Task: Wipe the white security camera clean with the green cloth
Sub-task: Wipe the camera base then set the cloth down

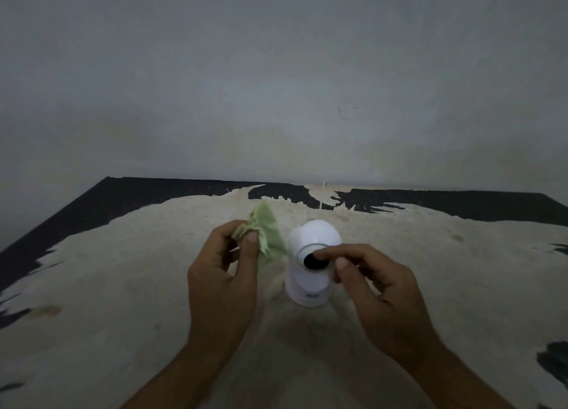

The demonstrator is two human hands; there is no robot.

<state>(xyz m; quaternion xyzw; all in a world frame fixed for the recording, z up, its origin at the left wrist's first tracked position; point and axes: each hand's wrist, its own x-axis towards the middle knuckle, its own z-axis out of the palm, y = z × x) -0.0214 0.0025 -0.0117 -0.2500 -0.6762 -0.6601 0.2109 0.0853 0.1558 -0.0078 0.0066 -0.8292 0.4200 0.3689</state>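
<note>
The white security camera [310, 281] stands upright on the worn table [123, 285], its round black lens facing up towards me. My right hand [381, 298] touches its head from the right, with a fingertip over the lens edge and the thumb beside it. My left hand [224, 279] is just left of the camera and pinches a crumpled green cloth [266, 235] between thumb and fingers. The cloth's free end hangs close to the camera's left side; I cannot tell if it touches.
The table top is a dark surface with most of its coating peeled to a pale beige, dark strips remaining along the far [430, 201] and left edges. A plain grey wall [276, 85] rises right behind the table.
</note>
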